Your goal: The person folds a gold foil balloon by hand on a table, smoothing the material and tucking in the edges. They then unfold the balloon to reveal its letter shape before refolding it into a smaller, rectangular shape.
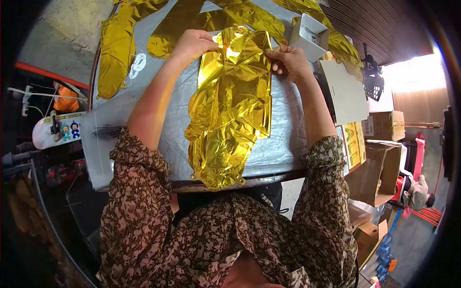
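Note:
A flat, shiny gold foil balloon [230,105] lies lengthwise in front of me, its near end hanging slightly over the table's front edge. My left hand [194,44] pinches its far left corner between thumb and fingers. At the far right edge, my right hand [289,60] grips the foil with thumb and forefinger, the other fingers curled. The foil is creased and folded over itself, with small tabs along its left side and near end. Past my hands lie more gold foil balloons [117,57], also flat.
The table [288,139] has a silvery grey cover. A white open box [309,37] stands beyond my right hand. A white string bundle [138,66] lies at left. Cardboard boxes [379,168] are stacked at right; a skateboard [60,129] is at left. Another person [418,193] is far right.

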Motion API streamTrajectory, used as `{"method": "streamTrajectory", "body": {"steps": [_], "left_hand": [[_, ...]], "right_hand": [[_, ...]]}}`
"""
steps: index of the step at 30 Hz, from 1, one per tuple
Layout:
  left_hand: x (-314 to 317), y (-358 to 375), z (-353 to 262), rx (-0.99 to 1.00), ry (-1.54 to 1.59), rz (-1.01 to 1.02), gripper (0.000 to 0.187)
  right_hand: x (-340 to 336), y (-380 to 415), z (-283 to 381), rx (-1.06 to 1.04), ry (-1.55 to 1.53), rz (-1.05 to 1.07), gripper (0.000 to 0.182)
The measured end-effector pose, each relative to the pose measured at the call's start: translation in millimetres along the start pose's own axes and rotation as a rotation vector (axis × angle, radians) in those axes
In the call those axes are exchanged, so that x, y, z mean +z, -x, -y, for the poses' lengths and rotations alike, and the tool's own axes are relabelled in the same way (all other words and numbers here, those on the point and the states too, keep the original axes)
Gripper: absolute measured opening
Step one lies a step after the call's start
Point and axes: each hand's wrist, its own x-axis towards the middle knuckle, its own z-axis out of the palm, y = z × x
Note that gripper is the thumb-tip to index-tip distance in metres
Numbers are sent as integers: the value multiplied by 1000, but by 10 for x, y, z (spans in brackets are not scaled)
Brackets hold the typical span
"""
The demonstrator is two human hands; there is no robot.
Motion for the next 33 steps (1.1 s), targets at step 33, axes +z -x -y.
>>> {"method": "streamTrajectory", "body": {"steps": [33], "left_hand": [[20,-126,94,54,-289,-102,46]], "right_hand": [[745,667,-410,-643,1146,-76,62]]}}
